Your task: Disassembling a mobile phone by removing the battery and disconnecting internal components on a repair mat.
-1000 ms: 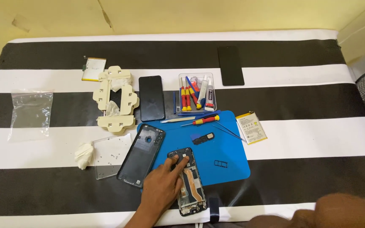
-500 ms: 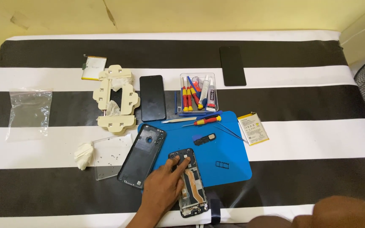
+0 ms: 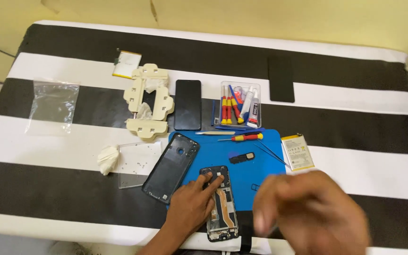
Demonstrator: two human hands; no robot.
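While the left hand [image 3: 192, 208] presses spread fingertips on the open phone [image 3: 221, 202] at lower centre, a light, fragile board best gripped by its edges, the blurred right hand [image 3: 310, 215] hovers, seemingly empty.

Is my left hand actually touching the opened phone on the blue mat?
Touching. The head view shows the left hand with its fingertips pressed on the upper part of the opened phone, no gap between them.
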